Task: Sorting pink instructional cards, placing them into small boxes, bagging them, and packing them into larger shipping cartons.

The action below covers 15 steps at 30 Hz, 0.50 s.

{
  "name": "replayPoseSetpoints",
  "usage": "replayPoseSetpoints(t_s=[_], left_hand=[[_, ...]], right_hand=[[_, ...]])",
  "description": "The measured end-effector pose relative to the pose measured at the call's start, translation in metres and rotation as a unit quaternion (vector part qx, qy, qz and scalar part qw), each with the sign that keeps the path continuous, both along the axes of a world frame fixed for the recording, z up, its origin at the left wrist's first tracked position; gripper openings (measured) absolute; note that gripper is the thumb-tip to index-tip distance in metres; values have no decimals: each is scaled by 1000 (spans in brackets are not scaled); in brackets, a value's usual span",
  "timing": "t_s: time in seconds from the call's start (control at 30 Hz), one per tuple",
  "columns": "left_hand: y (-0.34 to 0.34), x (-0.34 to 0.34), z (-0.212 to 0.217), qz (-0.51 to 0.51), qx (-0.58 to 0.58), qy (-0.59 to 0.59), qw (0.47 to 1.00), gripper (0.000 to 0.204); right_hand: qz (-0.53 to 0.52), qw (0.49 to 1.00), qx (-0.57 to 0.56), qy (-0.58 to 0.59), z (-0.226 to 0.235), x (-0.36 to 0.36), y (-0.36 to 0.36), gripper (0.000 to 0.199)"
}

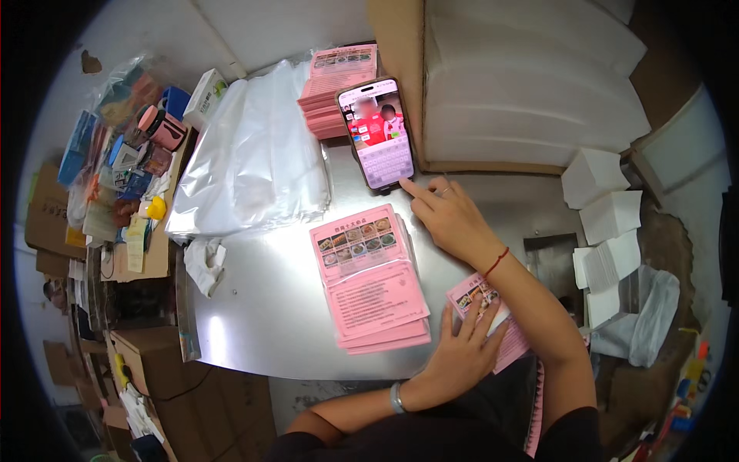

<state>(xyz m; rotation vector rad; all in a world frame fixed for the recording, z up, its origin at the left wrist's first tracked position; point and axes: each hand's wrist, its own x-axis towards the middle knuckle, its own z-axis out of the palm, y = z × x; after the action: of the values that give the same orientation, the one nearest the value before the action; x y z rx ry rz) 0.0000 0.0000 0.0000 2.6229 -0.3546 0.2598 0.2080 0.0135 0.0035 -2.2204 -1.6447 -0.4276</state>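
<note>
My right hand (450, 215) reaches forward to the phone (375, 135), its index fingertip touching the lower end of the screen. The other fingers are loosely bent and hold nothing. The phone leans against a tall stack of pink leaflets (327, 115) and shows a picture above an on-screen keyboard. My left hand (471, 339) lies with spread fingers on more pink printed leaflets (512, 350) near the table's front right edge, passing below my right forearm. Between the hands and the table's left part sits a slightly fanned pile of pink leaflets (373, 289) with food pictures.
Clear plastic bags (250, 154) lie flat at the back left, beside a crowded shelf (146, 258). A crumpled white cloth (205, 264) is at the metal table's (254, 323) left edge. A cardboard box (493, 166) stands behind; white paper stacks (604, 215) line the right.
</note>
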Motion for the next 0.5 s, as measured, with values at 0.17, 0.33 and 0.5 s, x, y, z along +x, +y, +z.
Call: replayPoseSetpoints(t_s=[0.17, 0.33, 0.5], left_hand=[[-7, -2, 3, -7, -19, 10, 1000, 52], [-1, -4, 5, 15, -56, 8, 998, 47], [3, -7, -11, 46, -171, -39, 983, 39]], right_hand=[[-9, 1000, 21, -3, 2, -2, -8, 11], [-140, 972, 166, -87, 60, -29, -73, 10], [-459, 843, 237, -152, 59, -50, -220, 22]])
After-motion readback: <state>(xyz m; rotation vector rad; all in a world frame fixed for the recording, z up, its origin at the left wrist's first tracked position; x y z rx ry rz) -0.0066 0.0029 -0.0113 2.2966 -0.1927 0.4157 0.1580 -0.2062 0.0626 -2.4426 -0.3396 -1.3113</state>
